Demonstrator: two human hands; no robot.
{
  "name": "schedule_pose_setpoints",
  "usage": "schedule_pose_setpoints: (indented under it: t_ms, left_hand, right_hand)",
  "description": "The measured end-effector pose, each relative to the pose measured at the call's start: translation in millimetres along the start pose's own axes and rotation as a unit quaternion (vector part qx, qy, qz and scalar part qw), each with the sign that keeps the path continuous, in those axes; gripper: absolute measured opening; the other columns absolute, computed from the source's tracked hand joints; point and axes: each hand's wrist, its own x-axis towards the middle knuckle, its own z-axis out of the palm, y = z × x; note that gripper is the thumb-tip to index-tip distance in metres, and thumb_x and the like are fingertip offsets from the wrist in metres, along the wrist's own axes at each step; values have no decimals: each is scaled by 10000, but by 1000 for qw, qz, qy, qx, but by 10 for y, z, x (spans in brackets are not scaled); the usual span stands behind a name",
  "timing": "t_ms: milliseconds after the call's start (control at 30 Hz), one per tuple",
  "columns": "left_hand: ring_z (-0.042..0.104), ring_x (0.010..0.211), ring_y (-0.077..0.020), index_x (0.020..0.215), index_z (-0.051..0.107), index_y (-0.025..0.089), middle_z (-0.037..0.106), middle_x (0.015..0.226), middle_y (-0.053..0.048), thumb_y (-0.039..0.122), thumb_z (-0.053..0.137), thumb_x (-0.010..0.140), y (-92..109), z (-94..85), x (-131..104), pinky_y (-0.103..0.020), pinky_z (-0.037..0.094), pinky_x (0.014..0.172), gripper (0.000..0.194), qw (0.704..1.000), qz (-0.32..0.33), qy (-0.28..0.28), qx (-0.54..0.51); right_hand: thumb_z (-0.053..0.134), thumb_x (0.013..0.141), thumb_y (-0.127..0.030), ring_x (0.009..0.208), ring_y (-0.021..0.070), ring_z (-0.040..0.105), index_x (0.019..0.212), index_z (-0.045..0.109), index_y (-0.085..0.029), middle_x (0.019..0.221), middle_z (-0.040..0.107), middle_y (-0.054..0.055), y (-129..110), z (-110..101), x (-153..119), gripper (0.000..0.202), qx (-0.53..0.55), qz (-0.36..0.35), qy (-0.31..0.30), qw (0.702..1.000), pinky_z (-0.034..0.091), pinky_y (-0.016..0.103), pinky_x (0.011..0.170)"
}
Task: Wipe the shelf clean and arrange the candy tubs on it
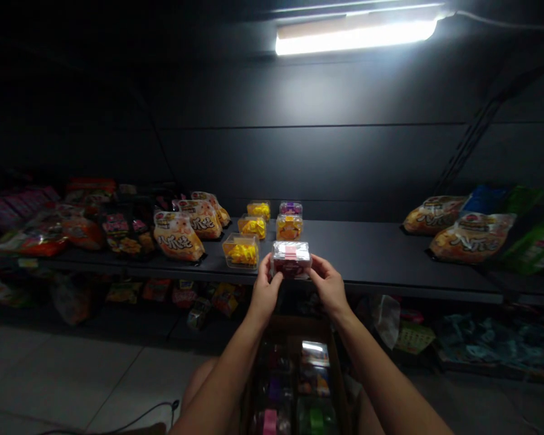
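A clear plastic box with dark red contents and a pink label (291,261) is held between both hands at the front edge of the dark shelf (367,257). My left hand (267,287) grips its left side, with the thumb on the front. On the right side, my right hand (329,283) holds the same box, its thumb near the lower front corner. Behind the held box stand a box with orange contents (289,228) and one with a purple item (291,209). Clear boxes with yellow contents (242,251) form a row to the left.
Snack bags (178,237) stand left on the shelf, and more bags (471,238) stand right. Below, a cardboard box (340,386) between the legs holds several clear boxes. A lower shelf carries bags and a green basket (414,337). A lamp (358,36) hangs above.
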Motion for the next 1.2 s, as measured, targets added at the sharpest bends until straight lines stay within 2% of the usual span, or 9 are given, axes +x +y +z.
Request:
schedule_pose_setpoints:
  t_ms: [167, 333, 567, 833, 933, 1000, 1133, 1200]
  left_hand:
    - [430, 1368, -217, 1421, 383, 216, 482, 1466, -67, 148, 564, 833, -152, 35, 405, -422, 244, 1200, 618, 1000, -11, -8, 8]
    - [416, 1379, -219, 1431, 374, 205, 495, 1456, -73, 138, 570, 820, -253, 44, 617, -418, 227, 1204, 645, 1000, -28, -6, 11]
    - [429, 1371, -236, 1471, 307, 198, 474, 1473, -103, 167, 597, 815, -355, 39, 684, -423, 262, 1189, 718, 999, -47, 2, 20]
    - [423, 1376, -234, 1473, 304, 194, 476, 1472, -102, 157, 602, 813, -342, 58, 721, -423, 255, 1192, 725, 999, -35, 3, 36]
    - [304, 1444, -226, 1496, 261, 210, 346, 1560, -87, 163, 615, 819, -318, 10, 620, -406, 201, 1210, 765, 998, -33, 12, 47]
    - [239, 1470, -211, 1493, 275, 237, 279, 1592, -55, 178, 595, 845, -295, -56, 449, -387, 187, 1213, 726, 998, -7, 18, 61]
    - [341, 1420, -201, 1433, 394, 270, 401, 1523, -47, 244, 528, 905, -325, -251, -131, -385, 253, 1187, 545, 993, 54, -19, 101]
    - [409, 1379, -197, 1423, 407, 273, 470, 1471, -61, 269, 510, 914, -465, -363, -478, -394, 270, 1177, 519, 993, 10, -67, 97]
  right_hand:
    - [680, 792, -351, 1082, 250, 661, 1191, 661, -183, 1180, 708, 87, 250, 66, 375, 434, -11, 1, 16, 1000, 467, 449, 1035]
    - [661, 774, -319, 1080, 259, 668, 1194, 671, -187, 1171, 714, 78, 419, 125, 537, 440, -12, 14, 29, 999, 478, 453, 1028]
    - [647, 778, -321, 1073, 265, 670, 1186, 680, -181, 1167, 715, 81, 519, 153, 589, 433, -48, 14, 37, 998, 479, 448, 1023]
    - [623, 811, -344, 1070, 237, 657, 1227, 649, -192, 1186, 705, 67, 497, 144, 588, 444, -90, 2, 24, 996, 485, 416, 1008]
    - [635, 808, -348, 1057, 230, 641, 1263, 619, -186, 1226, 673, 88, 420, 114, 462, 483, -125, -8, 27, 992, 510, 402, 963]
    - [626, 825, -351, 1057, 225, 625, 1271, 609, -189, 1245, 644, 103, 371, 67, 299, 475, -150, -29, 35, 988, 524, 385, 929]
    - [562, 897, -341, 1052, 208, 613, 1195, 644, -231, 1147, 659, 76, 372, -103, -200, 329, -187, -62, 7, 980, 499, 368, 944]
    - [549, 910, -328, 1025, 205, 623, 1142, 663, -243, 1097, 676, 61, 466, -206, -500, 272, -208, -49, -38, 976, 489, 372, 945]
